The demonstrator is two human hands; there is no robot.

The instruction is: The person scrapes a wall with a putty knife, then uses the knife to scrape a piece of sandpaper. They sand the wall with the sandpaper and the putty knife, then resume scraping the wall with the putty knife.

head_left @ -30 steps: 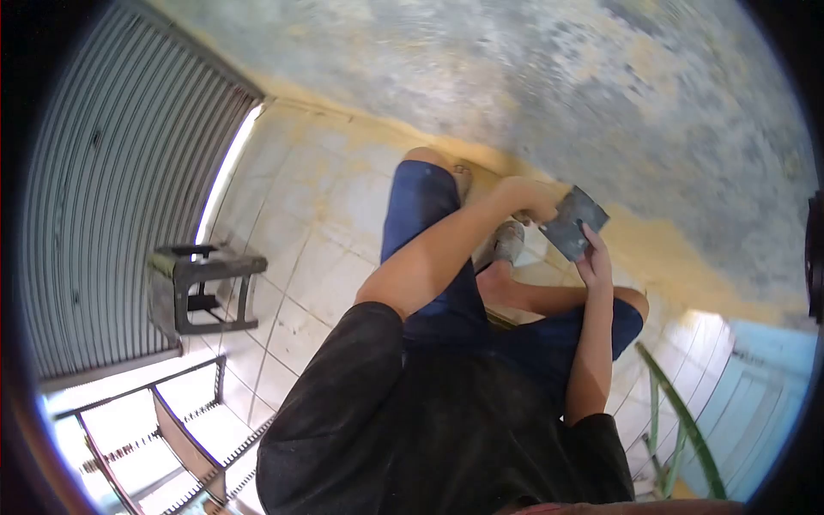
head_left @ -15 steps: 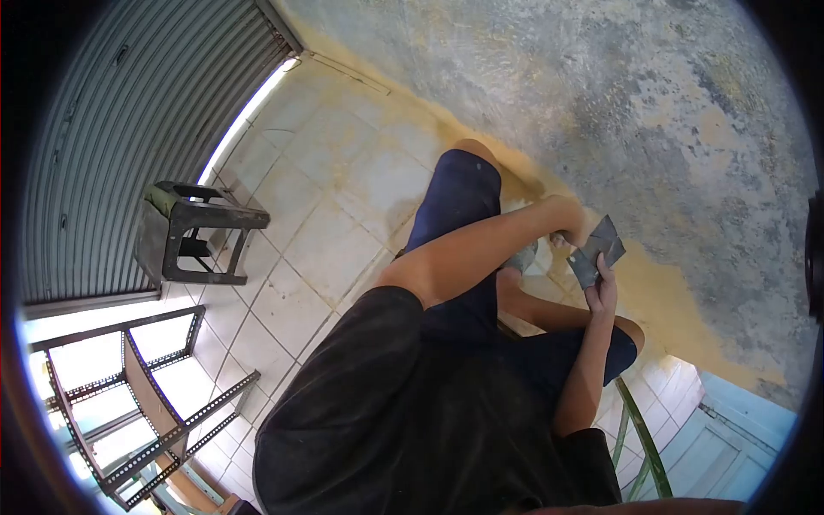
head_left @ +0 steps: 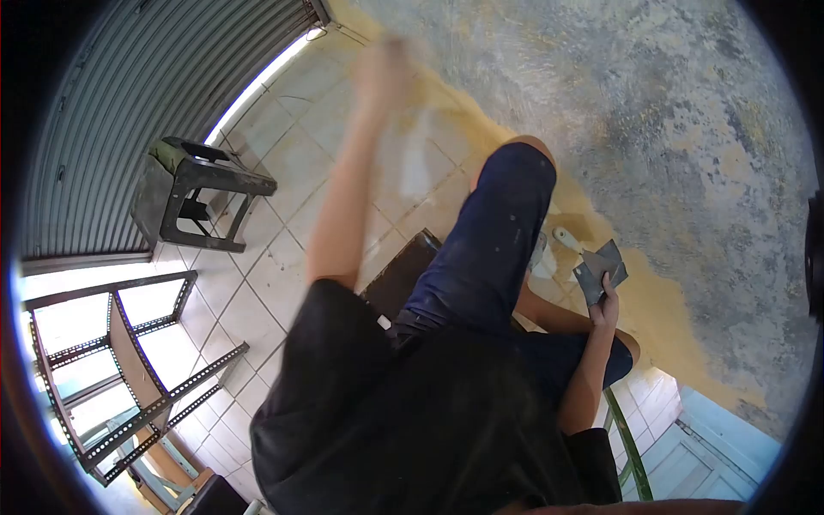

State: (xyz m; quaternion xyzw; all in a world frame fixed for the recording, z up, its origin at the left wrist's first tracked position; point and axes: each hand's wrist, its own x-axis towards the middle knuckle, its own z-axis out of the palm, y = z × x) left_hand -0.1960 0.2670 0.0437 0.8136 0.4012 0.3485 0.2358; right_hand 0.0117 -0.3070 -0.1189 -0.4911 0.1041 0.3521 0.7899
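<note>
Head view, looking down on a seated person. A mottled grey-and-yellow wall (head_left: pixel 652 112) fills the upper right. A corrugated shutter (head_left: pixel 112 112) closes the left side, and a pale tiled floor (head_left: pixel 283 206) lies between them. At lower left stands a slotted-angle metal rack (head_left: pixel 110 288), with a dark plastic stool (head_left: pixel 202 184) above it, well apart from the person. The thigh in blue shorts (head_left: pixel 493 240) runs from the body toward the wall, over a dark seat (head_left: pixel 408 270).

The left hand (head_left: pixel 384 73) is far from the body, over the tiles near the foot of the wall. It is motion-blurred, so the set of its fingers and anything it may hold cannot be told. The right hand (head_left: pixel 605 300) sits low beside the right knee, with its fingers curled and pinching the dark grey sheets (head_left: pixel 596 270) at their lower edge.

The sheets fan out from the fingertips toward the wall, their long axis slanting up and to the right. They are in the right hand's grasp and well apart from the left hand, with the thigh between. A white-handled tool (head_left: pixel 566 240) lies just beside the sheets, on the side toward the thigh. Its blade is hidden.
</note>
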